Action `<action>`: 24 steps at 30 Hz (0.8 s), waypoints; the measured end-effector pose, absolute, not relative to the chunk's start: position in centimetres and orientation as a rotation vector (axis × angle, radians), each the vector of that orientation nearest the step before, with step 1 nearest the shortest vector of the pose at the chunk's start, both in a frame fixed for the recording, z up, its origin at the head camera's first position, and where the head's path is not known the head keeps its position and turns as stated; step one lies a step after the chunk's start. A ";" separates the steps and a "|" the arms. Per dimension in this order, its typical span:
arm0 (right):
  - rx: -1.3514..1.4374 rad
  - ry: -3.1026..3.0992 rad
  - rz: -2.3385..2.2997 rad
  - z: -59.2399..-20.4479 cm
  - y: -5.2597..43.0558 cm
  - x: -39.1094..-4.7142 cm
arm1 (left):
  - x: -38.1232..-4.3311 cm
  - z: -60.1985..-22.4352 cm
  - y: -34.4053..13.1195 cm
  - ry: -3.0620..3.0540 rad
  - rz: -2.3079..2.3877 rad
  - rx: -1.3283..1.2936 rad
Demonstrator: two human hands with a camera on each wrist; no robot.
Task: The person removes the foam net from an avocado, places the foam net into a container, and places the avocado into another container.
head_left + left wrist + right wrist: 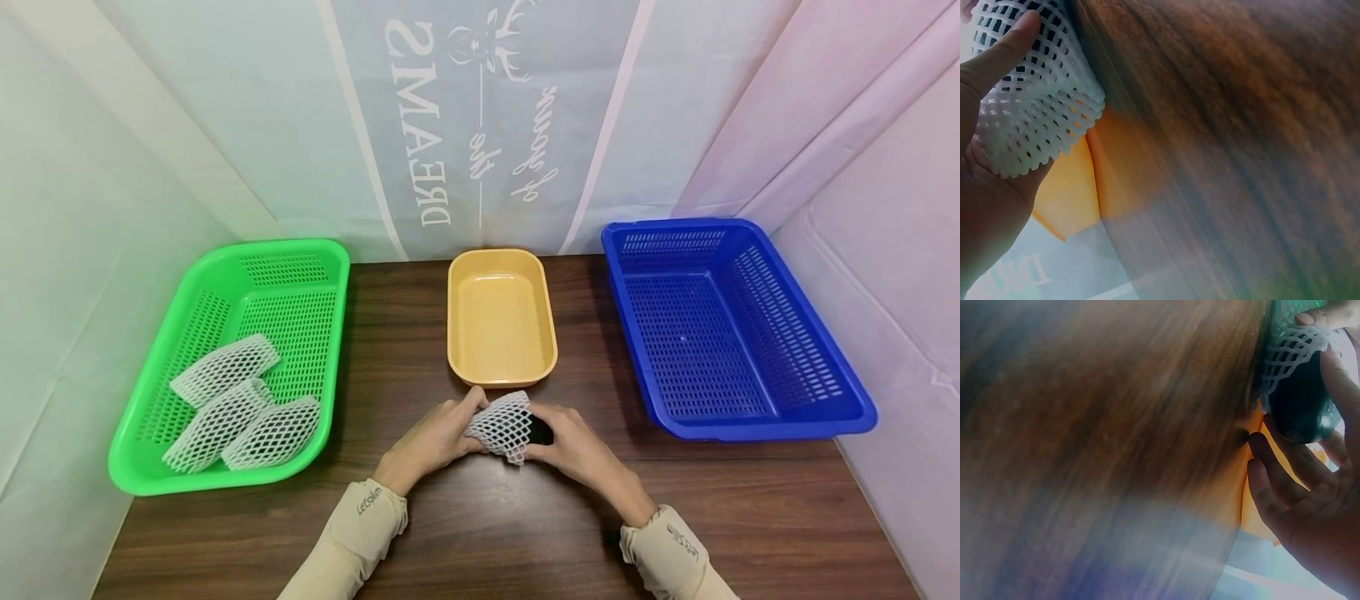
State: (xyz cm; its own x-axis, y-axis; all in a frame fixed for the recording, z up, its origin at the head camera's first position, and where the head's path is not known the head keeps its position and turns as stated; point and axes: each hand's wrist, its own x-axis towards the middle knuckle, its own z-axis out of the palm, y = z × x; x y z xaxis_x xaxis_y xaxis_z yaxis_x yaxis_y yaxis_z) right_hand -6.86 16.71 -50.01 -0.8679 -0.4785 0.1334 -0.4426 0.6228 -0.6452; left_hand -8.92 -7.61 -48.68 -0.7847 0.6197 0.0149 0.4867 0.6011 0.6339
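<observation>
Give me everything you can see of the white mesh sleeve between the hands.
The white mesh sleeve is a soft-looking foam net with diamond-shaped openings and scalloped edges. It partly covers a dark, glossy, rounded object, which protrudes toward the right hand. The left hand grips the sleeve, thumb across the mesh; that end looks flattened. It is on the near side of the yellow tray. Whether it touches the table is unclear.

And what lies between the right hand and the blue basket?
Only bare table lies between the right hand and the blue basket; the head view shows this.
</observation>
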 end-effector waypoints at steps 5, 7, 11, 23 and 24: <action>-0.757 2.801 -1.026 -49.9 16.9 -6.7 | -8.9 -48.7 -7.6 2.643 0.935 0.932; -0.745 2.803 -1.011 -49.8 16.9 -6.6 | -9.0 -48.8 -7.6 2.650 0.930 0.935; -0.729 2.812 -0.986 -49.8 17.0 -6.5 | -9.0 -48.8 -7.6 2.654 0.925 0.930; -0.756 2.844 -0.917 -49.5 17.5 -6.3 | -9.0 -48.8 -7.7 2.641 0.947 0.914; -0.753 2.840 -0.913 -49.4 17.6 -6.3 | -9.0 -48.7 -7.7 2.638 0.950 0.913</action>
